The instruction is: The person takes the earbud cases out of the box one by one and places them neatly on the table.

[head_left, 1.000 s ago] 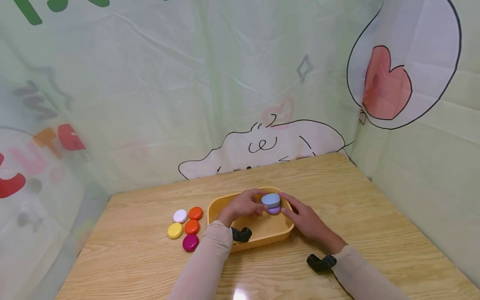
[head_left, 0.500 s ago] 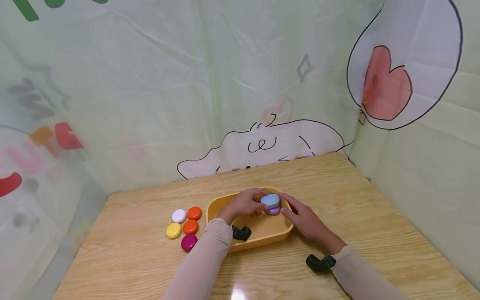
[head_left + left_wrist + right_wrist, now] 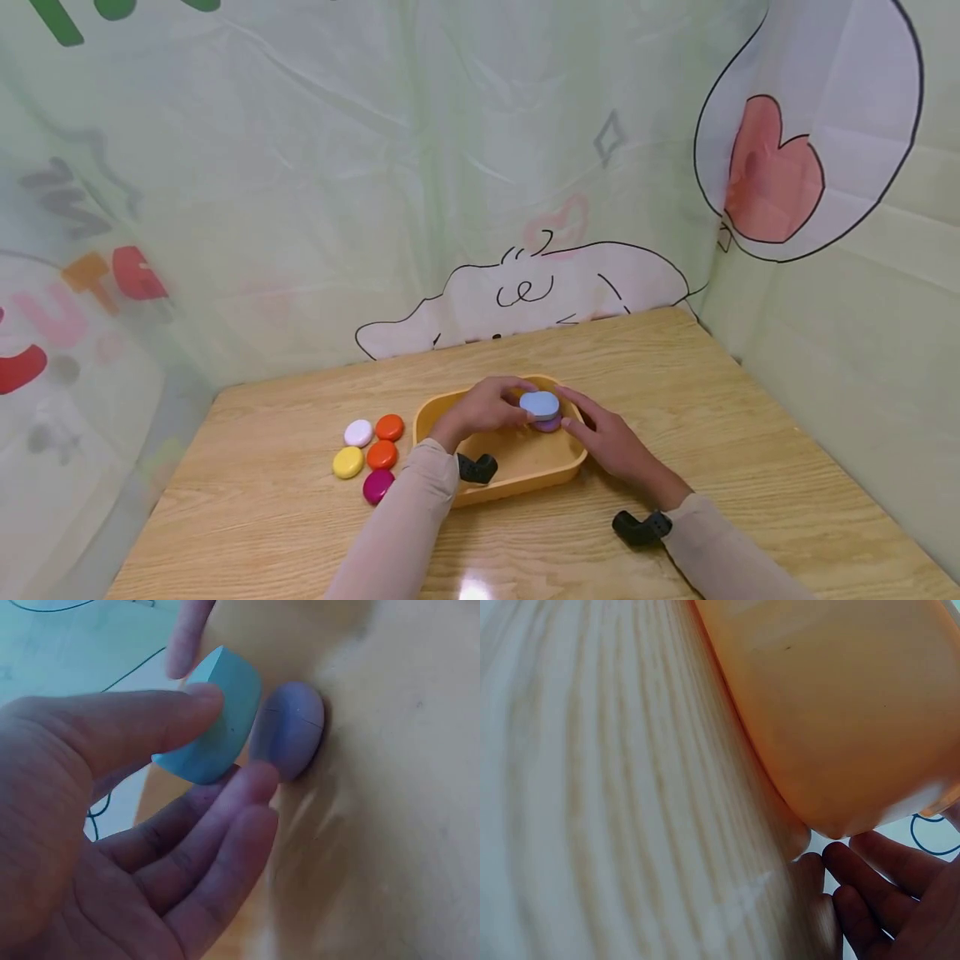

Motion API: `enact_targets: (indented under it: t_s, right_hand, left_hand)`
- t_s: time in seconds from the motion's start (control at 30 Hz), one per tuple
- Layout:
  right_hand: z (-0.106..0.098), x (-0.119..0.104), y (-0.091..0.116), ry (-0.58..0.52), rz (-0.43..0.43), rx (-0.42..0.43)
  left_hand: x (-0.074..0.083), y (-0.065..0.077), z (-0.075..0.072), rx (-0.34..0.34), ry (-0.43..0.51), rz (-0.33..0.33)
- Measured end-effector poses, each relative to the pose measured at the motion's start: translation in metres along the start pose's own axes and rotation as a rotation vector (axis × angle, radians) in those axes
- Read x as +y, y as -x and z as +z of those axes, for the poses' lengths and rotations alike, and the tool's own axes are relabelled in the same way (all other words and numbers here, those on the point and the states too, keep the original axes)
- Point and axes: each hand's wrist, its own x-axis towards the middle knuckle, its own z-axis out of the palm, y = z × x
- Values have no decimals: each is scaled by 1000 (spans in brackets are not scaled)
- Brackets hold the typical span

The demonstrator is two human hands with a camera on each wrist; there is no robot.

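My left hand (image 3: 489, 408) pinches a light blue rounded block (image 3: 539, 405) between thumb and fingers, over the right part of a yellow-orange plastic basket (image 3: 517, 483). Under the block sits a purple rounded piece (image 3: 289, 731); in the left wrist view it has a thin line across it and stands beside the tilted blue block (image 3: 225, 724). My right hand (image 3: 618, 442) holds the basket's right end, thumb at the rim. The right wrist view has its fingers (image 3: 877, 889) at the outside of the basket wall (image 3: 840, 712).
Left of the basket, several glossy round discs lie on the wooden table (image 3: 262, 492): a white disc (image 3: 358, 432), two orange discs (image 3: 389, 427), a yellow disc (image 3: 348, 462) and a magenta disc (image 3: 378, 486). A printed cloth (image 3: 300, 208) hangs behind the table.
The blue block has turned slightly in my left hand and shifted a little left, over the purple piece. My right hand has stayed at the basket's end.
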Motion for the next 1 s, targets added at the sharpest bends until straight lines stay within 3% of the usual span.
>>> enact_targets:
  t_s: [0.4, 0.73, 1.0]
  right_hand:
    - [0, 1, 0, -8, 2, -4]
    - [0, 2, -2, -10, -21, 0]
    - [-1, 1, 0, -13, -13, -4]
  left_hand:
    - [2, 19, -14, 5, 146, 21]
    - [-5, 26, -22, 20, 209, 38]
    - [-1, 35, -30, 17, 209, 57]
